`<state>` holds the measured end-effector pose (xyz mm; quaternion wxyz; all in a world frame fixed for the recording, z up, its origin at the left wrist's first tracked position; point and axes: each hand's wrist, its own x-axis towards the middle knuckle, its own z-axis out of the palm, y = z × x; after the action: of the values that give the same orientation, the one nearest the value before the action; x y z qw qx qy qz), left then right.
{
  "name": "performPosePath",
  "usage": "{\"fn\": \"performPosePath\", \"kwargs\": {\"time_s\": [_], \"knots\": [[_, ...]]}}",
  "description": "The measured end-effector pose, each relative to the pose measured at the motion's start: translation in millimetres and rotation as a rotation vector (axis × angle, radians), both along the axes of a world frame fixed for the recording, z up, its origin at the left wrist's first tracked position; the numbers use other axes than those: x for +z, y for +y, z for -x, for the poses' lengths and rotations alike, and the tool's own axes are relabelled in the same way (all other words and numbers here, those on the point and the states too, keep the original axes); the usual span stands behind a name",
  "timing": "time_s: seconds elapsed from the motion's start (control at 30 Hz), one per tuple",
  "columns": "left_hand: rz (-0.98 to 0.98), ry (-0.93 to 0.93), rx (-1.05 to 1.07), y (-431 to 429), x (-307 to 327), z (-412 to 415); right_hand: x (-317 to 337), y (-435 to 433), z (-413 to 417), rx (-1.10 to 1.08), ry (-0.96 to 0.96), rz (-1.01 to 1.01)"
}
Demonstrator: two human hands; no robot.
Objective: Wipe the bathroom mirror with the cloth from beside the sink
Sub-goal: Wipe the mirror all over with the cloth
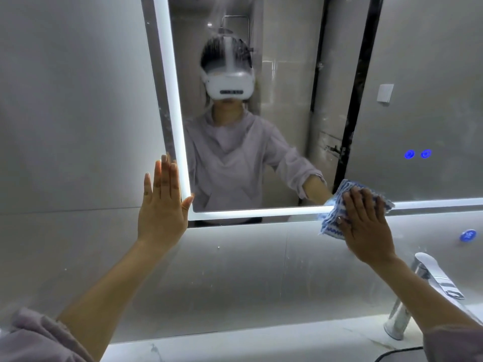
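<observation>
Blue-and-white striped cloth (333, 209) was pressed to the light-framed wall mirror (287, 74) by the flat right hand (366, 226), the left hand (162, 207) resting open at its edge.

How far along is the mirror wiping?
Done: the cloth is fetched and in use. In hand: the right hand presses it flat on the mirror at its lower lit edge; the left hand braces at the side. Left: hazy streaks near the top suggest much remains.

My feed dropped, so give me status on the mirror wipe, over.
Left hand flat at lower-left corner of mirror. Right hand presses cloth on its lit bottom edge. Faucet below, not in the way.
</observation>
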<state>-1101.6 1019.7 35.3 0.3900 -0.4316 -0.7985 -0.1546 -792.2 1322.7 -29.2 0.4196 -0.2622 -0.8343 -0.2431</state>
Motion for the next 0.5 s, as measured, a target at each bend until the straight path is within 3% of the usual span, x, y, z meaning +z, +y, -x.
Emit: {"fn": "performPosePath", "kwargs": {"time_s": [0.27, 0.5], "knots": [[-0.01, 0.0, 0.004, 0.8, 0.1, 0.0, 5.0, -4.6, 20.2, 0.039, 0.059, 0.015], [0.005, -0.003, 0.016, 0.1, 1.0, -0.6, 57.8, -40.2, 80.6, 0.122, 0.12, -0.032]]}}
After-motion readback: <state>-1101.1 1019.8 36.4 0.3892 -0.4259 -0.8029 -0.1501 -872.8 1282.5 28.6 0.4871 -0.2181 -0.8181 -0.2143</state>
